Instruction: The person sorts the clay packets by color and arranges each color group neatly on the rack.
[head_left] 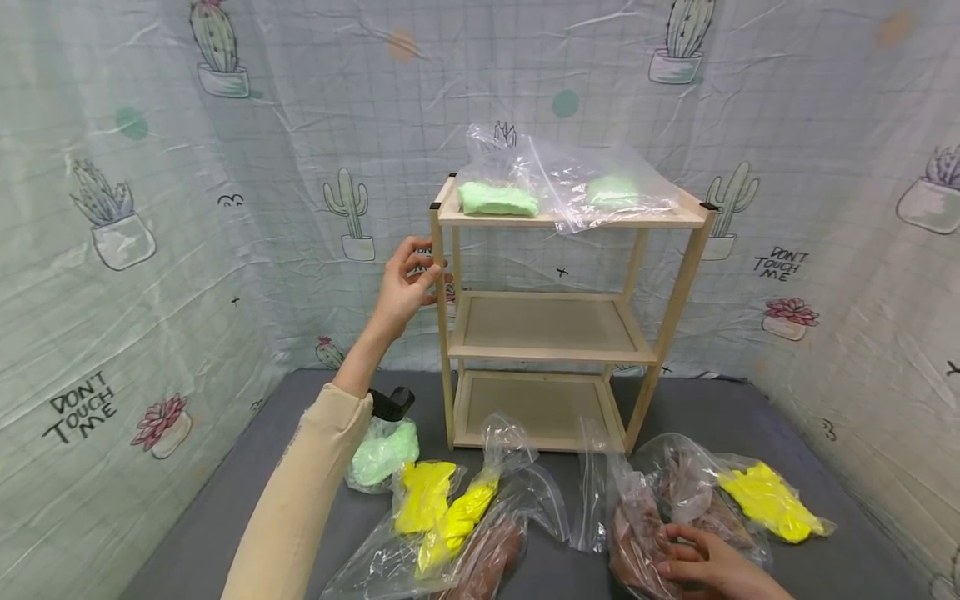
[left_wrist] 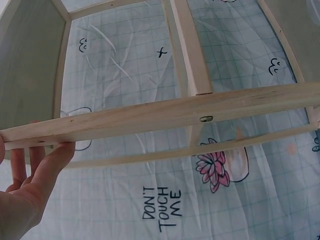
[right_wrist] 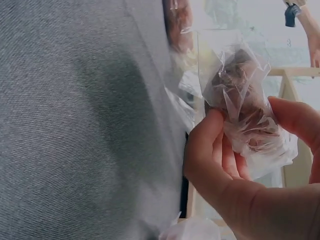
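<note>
A three-tier wooden shelf [head_left: 551,357] stands in the middle of the head view. My left hand [head_left: 405,287] grips its front left post, thumb in front and fingers curled behind; the left wrist view shows the fingertips against the post [left_wrist: 130,112]. At the lower right, my right hand [head_left: 708,567] pinches a clear plastic bag with a brown lump [head_left: 633,533] inside. In the right wrist view this bag [right_wrist: 245,100] sits between thumb and fingers. Beside it lies another bag with brown contents [head_left: 690,483].
Two clear bags with pale green lumps [head_left: 498,198] lie on the top tier. On the grey surface [head_left: 255,483] are a green bag [head_left: 386,452], yellow bags [head_left: 457,517], a brown bag [head_left: 491,554] at front, and a yellow bag [head_left: 772,500] at right. Printed curtains surround everything.
</note>
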